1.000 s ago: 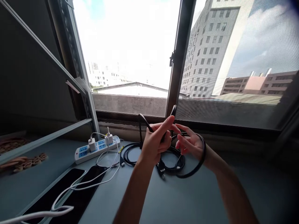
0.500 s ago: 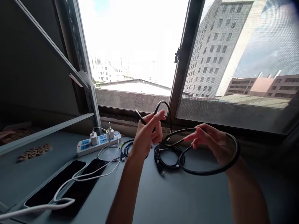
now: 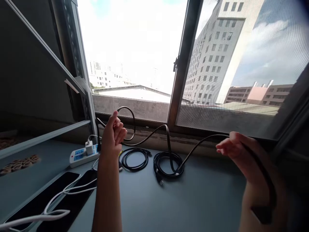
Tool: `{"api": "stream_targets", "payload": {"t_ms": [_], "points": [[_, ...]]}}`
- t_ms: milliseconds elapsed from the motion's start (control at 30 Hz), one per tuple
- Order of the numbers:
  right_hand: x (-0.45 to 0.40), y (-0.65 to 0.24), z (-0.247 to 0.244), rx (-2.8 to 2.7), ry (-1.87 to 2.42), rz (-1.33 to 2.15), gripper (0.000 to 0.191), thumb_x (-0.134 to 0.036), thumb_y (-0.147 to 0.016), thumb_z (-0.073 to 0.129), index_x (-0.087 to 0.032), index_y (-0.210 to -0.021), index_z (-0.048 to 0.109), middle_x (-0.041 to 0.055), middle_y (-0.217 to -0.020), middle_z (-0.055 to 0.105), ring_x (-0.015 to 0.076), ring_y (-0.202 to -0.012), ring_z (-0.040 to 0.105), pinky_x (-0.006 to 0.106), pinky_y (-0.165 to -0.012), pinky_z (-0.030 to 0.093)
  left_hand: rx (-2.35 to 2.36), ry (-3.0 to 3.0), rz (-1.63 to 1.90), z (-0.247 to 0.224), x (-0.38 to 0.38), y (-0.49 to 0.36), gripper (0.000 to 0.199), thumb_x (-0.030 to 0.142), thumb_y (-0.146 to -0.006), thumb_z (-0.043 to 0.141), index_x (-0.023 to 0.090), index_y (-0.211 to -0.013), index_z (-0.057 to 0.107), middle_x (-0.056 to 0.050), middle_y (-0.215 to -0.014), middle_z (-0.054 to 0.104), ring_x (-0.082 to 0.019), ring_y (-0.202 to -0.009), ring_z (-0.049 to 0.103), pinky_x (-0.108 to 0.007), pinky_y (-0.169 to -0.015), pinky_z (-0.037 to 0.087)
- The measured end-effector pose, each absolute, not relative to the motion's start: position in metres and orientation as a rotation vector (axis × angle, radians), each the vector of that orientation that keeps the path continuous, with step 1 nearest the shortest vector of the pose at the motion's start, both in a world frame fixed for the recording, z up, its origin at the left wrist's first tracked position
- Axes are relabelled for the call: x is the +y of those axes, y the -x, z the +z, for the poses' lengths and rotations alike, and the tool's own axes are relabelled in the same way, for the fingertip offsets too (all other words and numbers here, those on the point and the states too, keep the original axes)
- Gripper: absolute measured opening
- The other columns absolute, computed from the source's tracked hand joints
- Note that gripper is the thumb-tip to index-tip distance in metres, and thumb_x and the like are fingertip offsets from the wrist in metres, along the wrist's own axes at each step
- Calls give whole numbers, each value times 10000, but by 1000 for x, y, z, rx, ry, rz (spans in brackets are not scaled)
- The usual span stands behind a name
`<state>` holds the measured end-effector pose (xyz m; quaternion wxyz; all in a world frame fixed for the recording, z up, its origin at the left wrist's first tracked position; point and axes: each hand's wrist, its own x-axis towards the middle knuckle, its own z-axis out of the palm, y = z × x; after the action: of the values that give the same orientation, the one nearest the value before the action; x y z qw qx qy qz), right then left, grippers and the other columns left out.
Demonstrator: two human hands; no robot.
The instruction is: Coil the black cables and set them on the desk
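A long black cable (image 3: 168, 138) stretches in loose bends between my two hands. My left hand (image 3: 115, 130) is closed on it at the left, with a loop rising beside the fingers. My right hand (image 3: 235, 146) pinches the cable at the right. From there the cable hangs over my right wrist and ends in a dark connector (image 3: 263, 214). Below the stretched part, a coiled black cable (image 3: 166, 175) lies on the table, and a smaller coiled cable (image 3: 135, 168) rests to its left.
A white power strip (image 3: 83, 158) with a charger (image 3: 89, 147) stands at the left. White cables (image 3: 51, 201) cross two dark phones (image 3: 45, 193). A metal shelf frame (image 3: 88, 100) rises at the left, and the window frame (image 3: 178, 96) borders the table's back.
My hands have moved apart, the left one leftward and the right one rightward. The cable's large loop at my right hand has opened out, and its connector end now shows. The view has shifted slightly.
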<state>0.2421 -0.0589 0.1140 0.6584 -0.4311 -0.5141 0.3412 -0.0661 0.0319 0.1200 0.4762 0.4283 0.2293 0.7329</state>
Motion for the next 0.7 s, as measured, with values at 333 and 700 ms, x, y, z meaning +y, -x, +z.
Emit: {"api": "stream_targets", "payload": {"t_ms": [333, 700], "points": [[-48, -222, 113, -1330, 1070, 560, 654, -382, -754, 624, -375, -1343, 339, 48, -1277, 526, 223, -917, 644, 183, -391, 497, 842, -1440, 1352, 121, 22, 46, 537, 641, -774, 442, 156, -584, 573, 7, -335, 413, -145, -327, 495, -213, -374, 355], [-40, -250, 107, -951, 1311, 165, 526, -491, -782, 545, -212, -1228, 519, 121, -1079, 646, 163, -537, 644, 205, -311, 446, 961, -1308, 1844, 117, 28, 64, 347, 491, -790, 559, 159, -691, 541, 84, -338, 285, -32, -261, 189, -145, -290, 115]]}}
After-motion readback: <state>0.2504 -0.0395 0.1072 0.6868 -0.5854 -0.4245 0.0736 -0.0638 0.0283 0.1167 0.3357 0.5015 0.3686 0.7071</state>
